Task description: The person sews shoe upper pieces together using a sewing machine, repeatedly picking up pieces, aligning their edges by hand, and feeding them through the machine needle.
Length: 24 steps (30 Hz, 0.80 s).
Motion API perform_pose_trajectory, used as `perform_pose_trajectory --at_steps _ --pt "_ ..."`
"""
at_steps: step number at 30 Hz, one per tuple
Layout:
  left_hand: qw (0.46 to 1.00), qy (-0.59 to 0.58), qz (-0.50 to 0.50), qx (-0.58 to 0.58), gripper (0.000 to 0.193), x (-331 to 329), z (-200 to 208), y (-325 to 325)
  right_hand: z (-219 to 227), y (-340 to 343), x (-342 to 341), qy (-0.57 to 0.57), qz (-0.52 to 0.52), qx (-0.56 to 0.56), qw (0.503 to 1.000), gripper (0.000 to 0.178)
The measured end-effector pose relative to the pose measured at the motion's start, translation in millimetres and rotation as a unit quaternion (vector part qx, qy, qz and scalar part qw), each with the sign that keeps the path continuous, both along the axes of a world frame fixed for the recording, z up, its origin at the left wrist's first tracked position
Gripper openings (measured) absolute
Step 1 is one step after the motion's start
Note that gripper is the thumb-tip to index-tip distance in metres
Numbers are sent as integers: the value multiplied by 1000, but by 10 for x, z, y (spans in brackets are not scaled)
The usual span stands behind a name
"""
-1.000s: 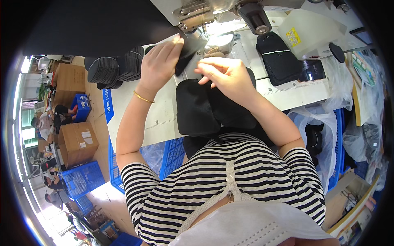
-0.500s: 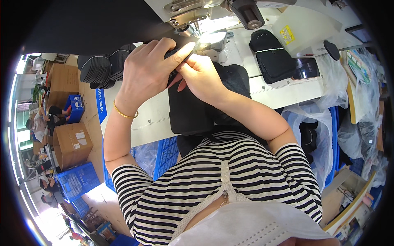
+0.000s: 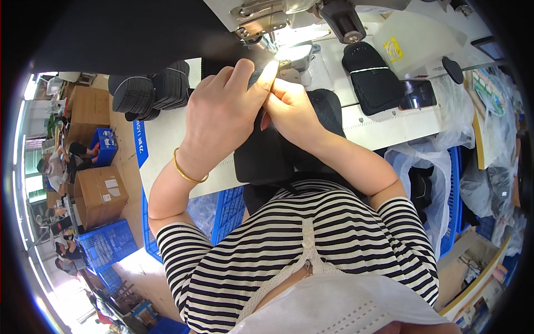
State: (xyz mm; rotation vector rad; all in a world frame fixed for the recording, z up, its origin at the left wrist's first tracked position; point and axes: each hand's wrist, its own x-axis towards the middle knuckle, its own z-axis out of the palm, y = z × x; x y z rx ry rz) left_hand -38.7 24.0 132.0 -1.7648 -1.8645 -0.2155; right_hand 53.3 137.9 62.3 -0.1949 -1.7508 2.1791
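Observation:
My left hand (image 3: 219,114), with a gold bangle at its wrist, is closed on a dark fabric piece (image 3: 259,71) just in front of the sewing machine (image 3: 261,25). Beside it, my right hand (image 3: 292,108) pinches the same piece, its thumb and fingertips against those of the left. Most of the piece is hidden under the hands. More black fabric pieces (image 3: 262,158) lie below my hands, reaching over the near edge of the white table (image 3: 208,177).
Tied stacks of black pieces (image 3: 133,93) lie at the left, and another bundle (image 3: 374,86) at the right beside a phone (image 3: 417,94). A blue crate (image 3: 229,206) stands under the table. Plastic bags (image 3: 445,161) hang at the right; a cardboard box (image 3: 100,192) stands left.
My left hand has moved right and a little toward me, its wrist turning. My right hand has shifted slightly right and nearer, both still gripping the fabric. The whole view has shifted slightly.

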Motion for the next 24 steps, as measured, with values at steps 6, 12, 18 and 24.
perform_pose_trajectory --at_steps 6,12,18,24 --pt "999 4 18 29 35 142 -78 44 -41 3 98 -4 -36 19 999 20" --pt "996 13 -30 77 36 309 -180 17 -23 48 295 13 -69 122 990 17" --pt "997 3 -6 72 37 381 -210 17 -16 47 346 29 -78 130 988 17" --pt "993 32 -19 109 37 285 -244 135 29 135 284 17 -82 117 990 17"
